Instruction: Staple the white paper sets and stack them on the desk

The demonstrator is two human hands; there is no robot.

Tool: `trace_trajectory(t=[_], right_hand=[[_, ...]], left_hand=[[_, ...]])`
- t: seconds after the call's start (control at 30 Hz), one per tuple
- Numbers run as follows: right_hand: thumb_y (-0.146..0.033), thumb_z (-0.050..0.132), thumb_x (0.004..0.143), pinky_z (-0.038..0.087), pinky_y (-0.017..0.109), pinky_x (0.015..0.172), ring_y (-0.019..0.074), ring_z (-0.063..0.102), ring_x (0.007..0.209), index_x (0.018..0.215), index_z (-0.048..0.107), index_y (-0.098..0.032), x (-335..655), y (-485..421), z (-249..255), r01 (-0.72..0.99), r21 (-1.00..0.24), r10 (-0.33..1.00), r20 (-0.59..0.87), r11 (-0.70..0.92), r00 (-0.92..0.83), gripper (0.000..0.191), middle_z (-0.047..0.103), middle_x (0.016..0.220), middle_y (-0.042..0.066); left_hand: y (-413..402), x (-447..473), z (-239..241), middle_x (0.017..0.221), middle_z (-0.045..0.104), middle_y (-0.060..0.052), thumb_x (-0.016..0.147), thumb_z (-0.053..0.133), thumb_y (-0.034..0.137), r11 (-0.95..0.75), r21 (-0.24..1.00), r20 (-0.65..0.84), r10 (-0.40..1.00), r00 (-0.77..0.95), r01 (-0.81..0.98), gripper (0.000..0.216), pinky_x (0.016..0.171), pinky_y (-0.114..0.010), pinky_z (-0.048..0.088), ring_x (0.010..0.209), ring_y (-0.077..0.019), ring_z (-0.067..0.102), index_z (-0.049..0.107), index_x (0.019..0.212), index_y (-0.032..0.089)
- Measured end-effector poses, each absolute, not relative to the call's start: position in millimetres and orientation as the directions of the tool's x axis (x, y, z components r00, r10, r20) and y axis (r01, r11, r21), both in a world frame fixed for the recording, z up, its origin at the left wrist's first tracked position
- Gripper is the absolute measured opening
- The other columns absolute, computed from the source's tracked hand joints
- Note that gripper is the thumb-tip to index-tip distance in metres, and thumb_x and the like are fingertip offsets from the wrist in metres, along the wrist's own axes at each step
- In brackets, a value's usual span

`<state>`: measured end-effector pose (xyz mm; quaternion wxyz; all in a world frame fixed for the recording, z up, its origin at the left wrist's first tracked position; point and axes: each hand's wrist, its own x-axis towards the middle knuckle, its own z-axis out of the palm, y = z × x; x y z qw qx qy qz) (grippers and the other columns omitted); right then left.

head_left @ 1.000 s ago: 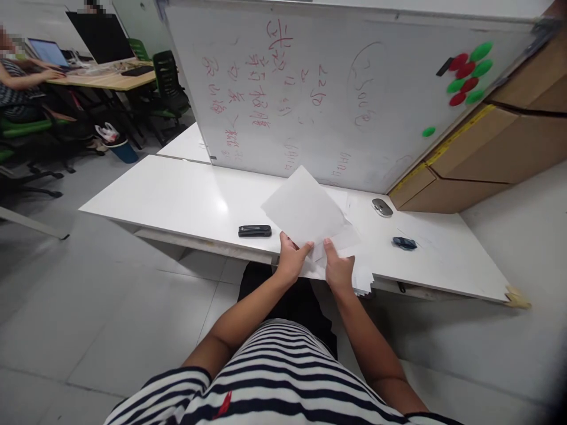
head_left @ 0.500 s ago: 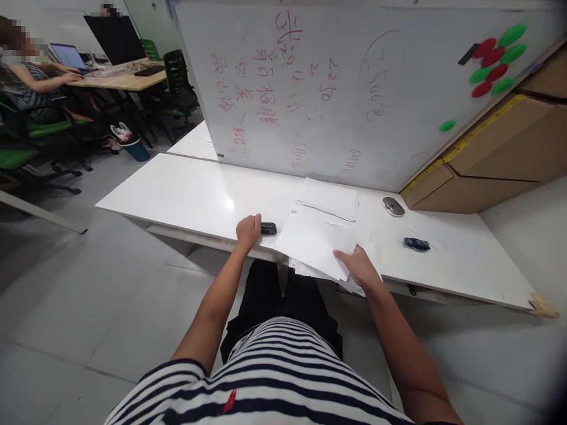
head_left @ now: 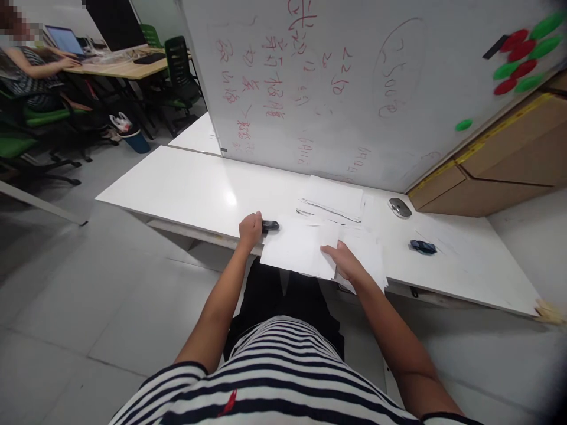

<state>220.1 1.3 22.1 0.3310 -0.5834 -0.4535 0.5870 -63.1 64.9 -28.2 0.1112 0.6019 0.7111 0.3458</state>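
Note:
Wrapped round a black stapler (head_left: 270, 225), my left hand (head_left: 251, 230) rests at the front edge of the white table. The stapler's nose points right, towards the paper. My right hand (head_left: 348, 260) pinches white paper sheets (head_left: 295, 245) between thumb and fingers, and their left corner lies close to the stapler. More loose sheets (head_left: 365, 254) lie under and to the right of that hand, overhanging the table edge. Behind them sits a stack of paper (head_left: 334, 198). How many sheets I hold, I cannot tell.
A whiteboard (head_left: 283, 88) with red writing stands along the back of the white table (head_left: 177, 183). To the right are a grey computer mouse (head_left: 400, 207), a dark blue object (head_left: 423, 247) and cardboard boxes (head_left: 500, 159). A person (head_left: 31, 71) sits at a desk far left.
My right hand has moved slightly left with the paper, bringing its left corner nearer the stapler and baring the sheets beneath. My left hand keeps hold of the stapler. The view has shifted a little.

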Motion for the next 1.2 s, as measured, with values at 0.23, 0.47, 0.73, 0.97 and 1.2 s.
trace_trajectory(t=[0.23,0.47,0.73,0.97,1.2], right_hand=[[-0.040,0.060,0.079,0.046,0.040,0.095,0.0260,0.059,0.111,0.122,0.054,-0.019,195,10,30,0.445,-0.869,0.969,-0.248,-0.218,-0.009,0.049,0.062,0.124,0.011],[-0.039,0.054,0.081,0.049,0.035,0.078,0.0241,0.064,0.092,0.108,0.062,-0.020,190,14,35,0.617,-0.779,0.985,-0.167,-0.112,-0.032,0.034,0.069,0.102,0.007],[-0.038,0.053,0.081,0.047,0.031,0.069,0.0222,0.063,0.084,0.100,0.063,-0.020,183,14,32,0.639,-0.766,0.987,-0.150,-0.076,-0.062,0.028,0.069,0.095,0.006],[-0.038,0.054,0.080,0.048,0.031,0.070,0.0234,0.065,0.085,0.097,0.064,-0.018,191,13,47,0.568,-0.821,0.991,-0.121,-0.063,-0.065,0.029,0.070,0.096,0.007],[-0.046,0.060,0.077,0.049,0.032,0.067,0.0261,0.067,0.081,0.090,0.069,-0.015,247,1,70,0.509,-0.852,0.990,-0.140,-0.120,0.000,0.035,0.073,0.091,0.007]], left_hand=[[64,-60,-32,0.067,0.059,-0.004,0.095,0.029,0.040,-0.003,0.516,0.314,0.931,-0.186,0.857,0.045,0.064,-0.031,0.031,0.070,-0.0168,0.052,0.050,0.061,0.021],[62,-55,-28,0.089,0.066,-0.004,0.090,0.044,0.032,-0.035,0.483,0.356,0.921,-0.160,0.875,0.021,0.079,-0.033,0.034,0.093,-0.0203,0.054,0.061,0.083,0.022],[61,-48,-21,0.096,0.068,-0.003,0.090,0.041,0.022,-0.018,0.489,0.323,0.932,-0.163,0.872,0.020,0.095,-0.038,0.030,0.102,-0.0198,0.056,0.060,0.095,0.023],[61,-55,-23,0.079,0.065,-0.004,0.090,0.040,0.035,0.131,0.575,0.205,0.933,-0.297,0.808,0.023,0.066,-0.029,0.036,0.076,-0.0199,0.058,0.059,0.096,0.023],[66,-52,-28,0.079,0.066,-0.004,0.093,0.032,0.038,0.211,0.612,0.210,0.886,-0.414,0.762,0.031,0.061,-0.028,0.032,0.075,-0.0200,0.059,0.060,0.096,0.024]])
